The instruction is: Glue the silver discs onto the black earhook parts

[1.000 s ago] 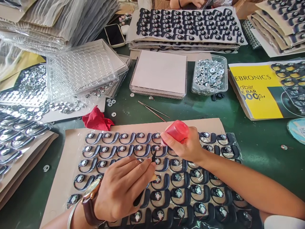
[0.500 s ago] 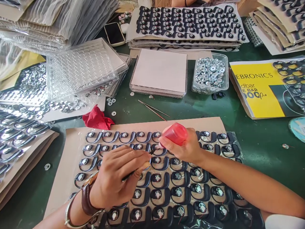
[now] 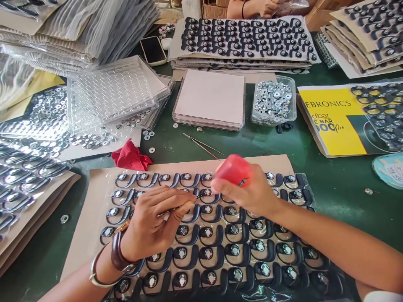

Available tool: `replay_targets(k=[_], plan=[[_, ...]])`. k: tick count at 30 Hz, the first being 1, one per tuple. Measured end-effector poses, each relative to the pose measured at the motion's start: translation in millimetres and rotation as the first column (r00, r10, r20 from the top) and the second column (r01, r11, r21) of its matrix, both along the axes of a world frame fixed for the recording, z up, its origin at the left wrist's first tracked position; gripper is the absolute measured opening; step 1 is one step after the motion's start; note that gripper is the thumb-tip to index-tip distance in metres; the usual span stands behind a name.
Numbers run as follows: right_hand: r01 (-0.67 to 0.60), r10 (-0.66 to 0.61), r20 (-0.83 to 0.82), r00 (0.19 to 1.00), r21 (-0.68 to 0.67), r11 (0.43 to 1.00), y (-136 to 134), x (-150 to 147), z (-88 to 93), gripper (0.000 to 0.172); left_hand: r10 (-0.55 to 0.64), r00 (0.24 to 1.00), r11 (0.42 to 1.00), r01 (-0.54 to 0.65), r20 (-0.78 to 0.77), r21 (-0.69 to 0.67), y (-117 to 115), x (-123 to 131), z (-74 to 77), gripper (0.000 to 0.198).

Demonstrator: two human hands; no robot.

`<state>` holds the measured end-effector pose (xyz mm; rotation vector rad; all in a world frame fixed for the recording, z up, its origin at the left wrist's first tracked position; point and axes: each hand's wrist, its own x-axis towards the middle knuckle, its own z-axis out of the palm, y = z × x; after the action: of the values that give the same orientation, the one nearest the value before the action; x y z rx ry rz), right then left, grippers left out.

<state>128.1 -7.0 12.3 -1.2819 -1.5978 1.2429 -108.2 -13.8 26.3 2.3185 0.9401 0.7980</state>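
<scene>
My left hand point(image 3: 160, 218) is closed on slim dark tweezers point(image 3: 171, 209), whose tip reaches toward an earphone piece in the second row. Within my right hand point(image 3: 256, 193) is a red squeeze bottle point(image 3: 232, 168), tilted with its nozzle end down to the left, close to the same piece. Fingers partly hide the nozzle. Below both hands, rows of black ear-hook earphone shells point(image 3: 210, 213) with round silver speaker drivers lie on a brown cardboard sheet point(image 3: 100, 184). My forearms and hands cover some of the shells.
A red cloth point(image 3: 130, 156) and another pair of tweezers point(image 3: 203, 146) lie beyond the cardboard. Behind them stand a white-topped stack point(image 3: 210, 98) and a clear tub point(image 3: 292, 102) of metal washers. Filled sheets are piled around; another person's hand point(image 3: 267, 7) shows at the back.
The bottle and my right hand have shifted slightly, and the tweezers' tip has drawn back a little left. The whole view has tilted slightly, showing more of the other person's hands.
</scene>
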Motion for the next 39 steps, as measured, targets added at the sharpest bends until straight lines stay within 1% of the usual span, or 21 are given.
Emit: replay_targets(k=[2, 4, 6, 10, 12, 14, 18, 23, 29, 32, 36, 39], plan=[[0.004, -0.011, -0.08, 0.997, -0.081, 0.997, 9, 8, 6.4, 0.03, -0.013, 1.0, 1.0, 0.013, 0.004, 0.023, -2, -1, -1.1, 0.016], [0.035, -0.043, -0.1, 0.994, -0.073, 0.997, 19, 12, 5.9, 0.028, -0.04, 0.999, 0.996, 0.039, 0.002, 0.074, -3, -1, -2.3, 0.018], [0.087, -0.088, -0.121, 0.989, -0.018, 0.996, 28, 12, -1.0, 0.027, -0.076, 0.997, 0.983, 0.078, -0.019, 0.164, -2, -2, -4.1, 0.021], [0.147, -0.133, -0.183, 0.974, 0.067, 0.987, 34, 2, -21.9, 0.026, -0.14, 0.975, 0.918, 0.193, -0.173, 0.346, 5, 0, -10.1, 0.029], [0.153, -0.137, -0.177, 0.975, 0.079, 0.985, 33, -1, -30.3, 0.026, -0.16, 0.963, 0.892, 0.236, -0.219, 0.385, 8, 3, -13.2, 0.03], [0.139, -0.126, -0.163, 0.979, 0.071, 0.988, 31, -2, -36.0, 0.025, -0.162, 0.96, 0.878, 0.247, -0.23, 0.411, 8, 6, -15.4, 0.029], [0.104, -0.094, -0.15, 0.984, 0.059, 0.993, 29, -3, -41.3, 0.023, -0.144, 0.954, 0.851, 0.256, -0.265, 0.458, 2, 10, -18.0, 0.031], [0.091, -0.084, -0.081, 0.993, 0.084, 0.992, 29, -4, -41.6, 0.024, -0.132, 0.954, 0.844, 0.25, -0.268, 0.475, -4, 13, -21.0, 0.033], [0.138, -0.14, 0.003, 0.99, 0.141, 0.98, 30, -4, -39.0, 0.025, -0.119, 0.952, 0.853, 0.244, -0.283, 0.462, -4, 12, -21.7, 0.033], [0.145, -0.147, 0.002, 0.989, 0.155, 0.977, 30, -4, -37.9, 0.023, -0.12, 0.952, 0.848, 0.247, -0.283, 0.469, -4, 12, -21.8, 0.032], [0.167, -0.161, -0.05, 0.986, 0.167, 0.972, 29, -4, -36.6, 0.023, -0.12, 0.953, 0.853, 0.243, -0.279, 0.462, -3, 12, -18.8, 0.031], [0.206, -0.207, -0.013, 0.978, 0.197, 0.959, 29, -3, -36.6, 0.025, -0.148, 0.948, 0.857, 0.265, -0.281, 0.443, 1, 13, -14.3, 0.032]])
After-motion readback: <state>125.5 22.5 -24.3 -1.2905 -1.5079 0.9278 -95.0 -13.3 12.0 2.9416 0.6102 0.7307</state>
